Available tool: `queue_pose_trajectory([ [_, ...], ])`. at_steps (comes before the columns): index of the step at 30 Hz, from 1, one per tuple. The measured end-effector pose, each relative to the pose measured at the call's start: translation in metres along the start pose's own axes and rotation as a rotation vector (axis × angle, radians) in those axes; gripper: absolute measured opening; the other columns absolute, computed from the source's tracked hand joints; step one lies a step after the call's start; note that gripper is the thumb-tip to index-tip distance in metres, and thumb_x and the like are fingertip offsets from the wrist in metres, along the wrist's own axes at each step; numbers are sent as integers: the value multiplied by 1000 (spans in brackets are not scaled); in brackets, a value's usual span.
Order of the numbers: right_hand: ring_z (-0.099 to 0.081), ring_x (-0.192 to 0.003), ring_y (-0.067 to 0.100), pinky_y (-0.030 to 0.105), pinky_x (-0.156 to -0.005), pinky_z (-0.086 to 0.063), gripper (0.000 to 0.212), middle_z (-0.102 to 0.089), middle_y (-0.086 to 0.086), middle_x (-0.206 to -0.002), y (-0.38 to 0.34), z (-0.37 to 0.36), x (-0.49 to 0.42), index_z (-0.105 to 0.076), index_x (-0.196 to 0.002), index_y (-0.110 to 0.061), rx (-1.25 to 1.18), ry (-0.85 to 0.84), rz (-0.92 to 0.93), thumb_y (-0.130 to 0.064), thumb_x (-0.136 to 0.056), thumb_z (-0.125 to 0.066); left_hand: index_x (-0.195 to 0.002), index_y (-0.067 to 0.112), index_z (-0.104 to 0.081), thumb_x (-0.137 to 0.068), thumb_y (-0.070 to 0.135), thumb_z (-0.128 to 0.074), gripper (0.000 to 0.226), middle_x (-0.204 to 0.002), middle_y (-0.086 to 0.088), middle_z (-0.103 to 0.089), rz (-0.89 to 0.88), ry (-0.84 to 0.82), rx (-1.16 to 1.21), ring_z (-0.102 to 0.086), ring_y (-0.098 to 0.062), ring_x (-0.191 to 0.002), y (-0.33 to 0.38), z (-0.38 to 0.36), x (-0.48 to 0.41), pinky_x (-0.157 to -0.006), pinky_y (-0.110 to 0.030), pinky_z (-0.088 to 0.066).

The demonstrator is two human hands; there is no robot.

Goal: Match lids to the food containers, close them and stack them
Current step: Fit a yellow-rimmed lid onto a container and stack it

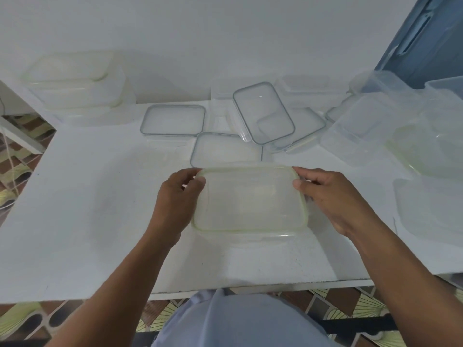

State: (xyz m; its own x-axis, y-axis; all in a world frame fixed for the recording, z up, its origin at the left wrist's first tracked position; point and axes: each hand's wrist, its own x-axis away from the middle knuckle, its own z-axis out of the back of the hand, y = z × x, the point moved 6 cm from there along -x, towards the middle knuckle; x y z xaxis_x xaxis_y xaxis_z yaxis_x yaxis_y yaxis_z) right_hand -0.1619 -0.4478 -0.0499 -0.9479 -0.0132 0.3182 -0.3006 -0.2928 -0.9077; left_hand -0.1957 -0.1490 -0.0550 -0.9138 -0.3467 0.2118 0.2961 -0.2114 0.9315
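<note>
A clear rectangular lid with a yellow-green seal (250,199) lies on a clear container in front of me on the white table (87,221). My left hand (175,201) grips its left edge and my right hand (330,199) grips its right edge. Several loose lids with grey seals lie behind: one flat (172,120), one nearer (225,149), one tilted (263,112). A stack of closed containers (80,88) stands at the far left.
Several open clear containers (363,128) crowd the right side of the table, one with a yellow-green rim (426,151). A blue bin (426,38) leans at the far right. A white wall closes the back. Patterned floor shows beyond the table's left and near edges.
</note>
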Motion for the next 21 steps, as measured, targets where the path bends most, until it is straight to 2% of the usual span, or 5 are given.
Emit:
queue_pose_trajectory([
  [3,-60,-69,-5,11,-69,-47,31,-69,-14,-107,-4,0,3,-69,-123,-41,144,-18,50,-27,-96,-66,-114,29,-71,-98,26,-57,22,-112,10,-67,-92,24,-218,-63,-14,-104,5,-3,-2,-95,-40,-52],
  [5,-60,-99,-2,19,-91,-48,40,-64,-11,-124,-5,5,4,-62,-134,-39,374,73,171,-40,-94,-65,-125,26,-67,-99,31,-58,28,-119,7,-65,-142,9,-341,-62,-16,-111,10,-2,-2,-93,-34,-48],
  [8,-29,-139,-4,5,-109,-20,67,-42,-14,-150,-29,-1,17,-46,-149,-31,619,118,509,-61,-90,-55,-149,21,-48,-97,50,-57,60,-145,1,-53,-353,20,-573,-51,-18,-132,24,1,8,-107,-36,-42],
  [14,34,-145,6,30,-122,14,128,32,-10,-162,-31,-48,35,17,-158,-19,1155,-439,648,-96,-72,-38,-164,13,-6,-87,90,-34,113,-172,-4,1,-870,-486,-1021,6,-17,-159,23,-35,44,-128,-52,-8],
  [21,31,-148,14,36,-121,13,124,30,2,-163,-17,-57,30,19,-157,-12,1329,-423,712,-94,-77,-31,-164,11,1,-81,95,-35,124,-172,-8,9,-944,-527,-1210,11,-22,-158,14,-39,42,-127,-55,-6],
])
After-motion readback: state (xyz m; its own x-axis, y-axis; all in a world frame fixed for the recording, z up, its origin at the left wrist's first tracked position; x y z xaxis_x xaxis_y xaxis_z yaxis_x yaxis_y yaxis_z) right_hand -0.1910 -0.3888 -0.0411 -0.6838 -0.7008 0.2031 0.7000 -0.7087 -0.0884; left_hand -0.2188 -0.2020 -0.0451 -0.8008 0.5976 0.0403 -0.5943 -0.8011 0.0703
